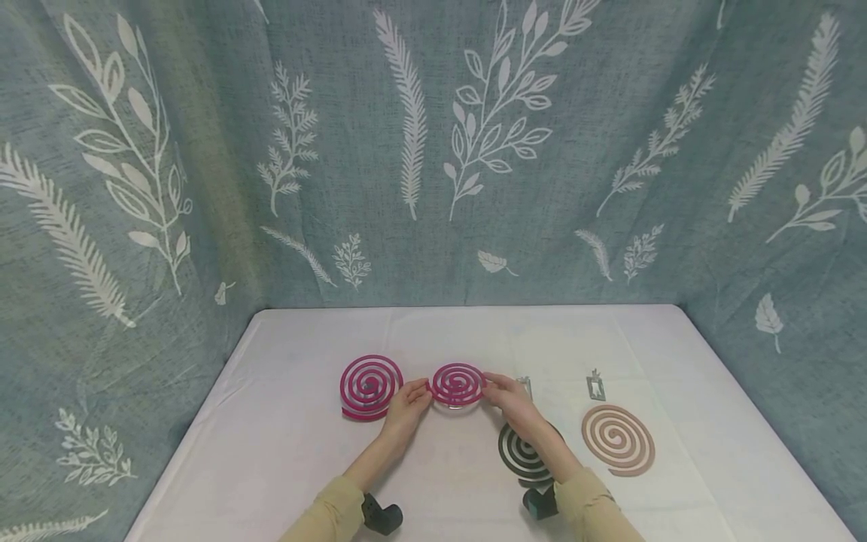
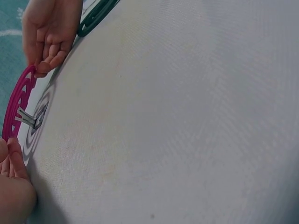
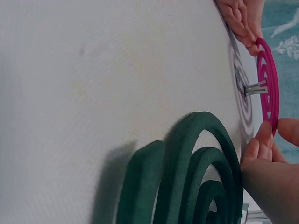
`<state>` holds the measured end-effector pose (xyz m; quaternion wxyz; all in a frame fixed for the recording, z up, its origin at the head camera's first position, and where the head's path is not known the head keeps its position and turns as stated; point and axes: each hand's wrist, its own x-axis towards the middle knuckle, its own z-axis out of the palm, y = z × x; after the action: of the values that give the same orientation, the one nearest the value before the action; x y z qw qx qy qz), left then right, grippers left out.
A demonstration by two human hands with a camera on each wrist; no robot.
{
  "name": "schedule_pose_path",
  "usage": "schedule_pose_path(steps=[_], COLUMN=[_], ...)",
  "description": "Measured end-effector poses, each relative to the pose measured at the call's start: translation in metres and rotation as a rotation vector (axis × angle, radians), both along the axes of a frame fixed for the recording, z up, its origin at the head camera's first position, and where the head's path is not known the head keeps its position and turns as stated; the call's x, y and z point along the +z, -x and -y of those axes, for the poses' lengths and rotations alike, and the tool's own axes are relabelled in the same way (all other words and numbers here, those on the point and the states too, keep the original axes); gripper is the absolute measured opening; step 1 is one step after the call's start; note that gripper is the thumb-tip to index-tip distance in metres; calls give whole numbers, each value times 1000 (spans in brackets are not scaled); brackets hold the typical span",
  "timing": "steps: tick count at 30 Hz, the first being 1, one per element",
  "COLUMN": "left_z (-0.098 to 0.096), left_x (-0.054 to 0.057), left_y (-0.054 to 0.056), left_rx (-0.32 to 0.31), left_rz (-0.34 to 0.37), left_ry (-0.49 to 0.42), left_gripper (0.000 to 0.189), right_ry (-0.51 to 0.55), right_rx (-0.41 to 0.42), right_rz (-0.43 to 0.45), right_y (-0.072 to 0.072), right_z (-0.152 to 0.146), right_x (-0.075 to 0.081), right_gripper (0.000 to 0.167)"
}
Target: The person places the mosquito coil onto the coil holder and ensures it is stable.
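Note:
Both hands hold a pink mosquito coil (image 1: 457, 385) level above the table, one at each side. My left hand (image 1: 409, 406) pinches its left edge, and my right hand (image 1: 512, 403) pinches the right edge. Beneath the coil is a small metal coil stand (image 2: 32, 119), its forked prong rising to the coil's underside near the middle. In the right wrist view the prong (image 3: 256, 88) meets the coil; whether it is fixed there I cannot tell. A second pink coil (image 1: 372, 356) lies left of my left hand, with something grey near its centre.
A dark green coil (image 3: 205, 122) lies under my right forearm, partly hidden in the head view. Further right is a brown coil (image 1: 619, 440), with a flat metal stand (image 1: 596, 386) behind it. Another metal piece (image 1: 525, 385) shows partly behind my right hand. Patterned curtains surround the white table (image 1: 284, 452).

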<state>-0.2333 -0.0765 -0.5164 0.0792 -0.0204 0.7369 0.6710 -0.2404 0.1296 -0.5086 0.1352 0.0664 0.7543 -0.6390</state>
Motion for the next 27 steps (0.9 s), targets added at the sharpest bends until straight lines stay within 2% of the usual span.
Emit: schedule_pose_path(steps=[11,27], left_z=[1,2], left_x=[5,2], left_y=[-3,-2], left_rx=[3,-5], left_rz=[8,9], left_ry=[-1,-9], left_gripper=[40,41], right_ry=[7,25], right_rx=[6,-2], right_rz=[4,48], right_y=[0,0], right_z=[-1,0], right_x=[-1,3], right_gripper=[50,52])
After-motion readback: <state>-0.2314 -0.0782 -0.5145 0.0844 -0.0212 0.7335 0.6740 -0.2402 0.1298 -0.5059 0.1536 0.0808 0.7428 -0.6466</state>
